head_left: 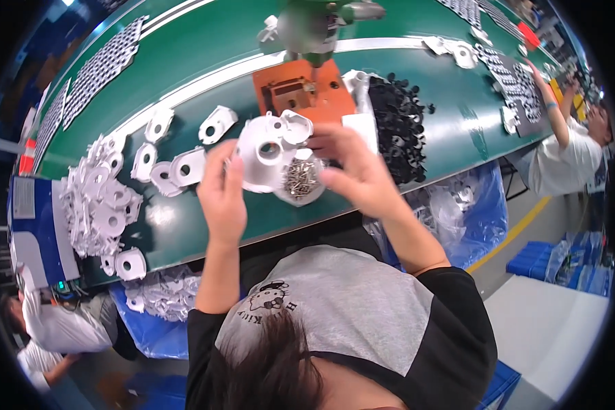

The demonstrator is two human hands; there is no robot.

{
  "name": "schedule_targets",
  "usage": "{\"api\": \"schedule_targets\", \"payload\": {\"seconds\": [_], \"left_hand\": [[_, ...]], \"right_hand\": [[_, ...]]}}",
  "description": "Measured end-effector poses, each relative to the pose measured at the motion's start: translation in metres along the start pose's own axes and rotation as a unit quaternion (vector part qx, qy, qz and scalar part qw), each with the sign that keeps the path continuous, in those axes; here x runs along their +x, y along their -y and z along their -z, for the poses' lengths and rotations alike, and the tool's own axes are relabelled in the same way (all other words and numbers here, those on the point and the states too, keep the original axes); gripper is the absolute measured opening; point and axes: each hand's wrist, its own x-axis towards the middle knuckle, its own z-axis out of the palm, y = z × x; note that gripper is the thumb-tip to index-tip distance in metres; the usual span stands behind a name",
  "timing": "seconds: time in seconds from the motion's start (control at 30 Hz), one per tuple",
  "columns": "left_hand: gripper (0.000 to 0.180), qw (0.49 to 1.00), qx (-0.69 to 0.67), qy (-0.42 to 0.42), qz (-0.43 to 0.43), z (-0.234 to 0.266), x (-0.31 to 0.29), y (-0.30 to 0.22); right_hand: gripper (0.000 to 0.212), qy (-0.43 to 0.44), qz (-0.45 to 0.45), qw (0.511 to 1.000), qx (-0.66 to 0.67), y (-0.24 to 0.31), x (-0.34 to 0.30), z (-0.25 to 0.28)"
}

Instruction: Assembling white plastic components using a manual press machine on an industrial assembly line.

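A white plastic housing (pixel 251 171) with a round central hole is held over the near side of the workbench. My left hand (pixel 224 201) is closed on its left edge, thumb towards me. My right hand (pixel 357 167) is at the housing's right side, fingers bent and thumb apart from them; motion blur hides whether it grips anything. Between the hands, a white dish (pixel 309 198) holds a heap of small metal screws (pixel 299 178), partly behind the housing. Just beyond stands an orange fixture (pixel 339 101) with a dark recess, under a blurred machine head (pixel 309 31).
White housings (pixel 102 198) are piled on the left, with several loose ones (pixel 186 166) nearer. Small black parts (pixel 398 133) are heaped on the right. Blue-lined bins (pixel 488 215) sit below the green bench (pixel 451 147). Other people work at both sides.
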Motion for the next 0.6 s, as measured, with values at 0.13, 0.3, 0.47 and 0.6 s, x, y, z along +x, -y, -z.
{"api": "schedule_targets", "payload": {"seconds": [0.13,0.3,0.47,0.6], "left_hand": [[0.030,0.989,0.076,0.088,0.091,-0.002,0.057,0.012],[0.034,0.969,0.138,0.166,0.122,-0.040,0.113,0.038],[0.026,0.911,0.365,0.105,-0.161,-0.069,0.142,0.089],[0.037,0.893,0.399,0.067,-0.199,-0.086,0.138,0.070]], "right_hand": [[0.026,-0.261,0.000,0.909,-0.324,0.000,-0.004,0.102],[0.032,-0.303,-0.134,0.755,-0.566,-0.062,0.005,0.253],[0.026,-0.256,-0.220,0.728,-0.597,-0.093,0.038,0.278],[0.018,-0.222,-0.207,0.738,-0.602,-0.083,0.041,0.280]]}}
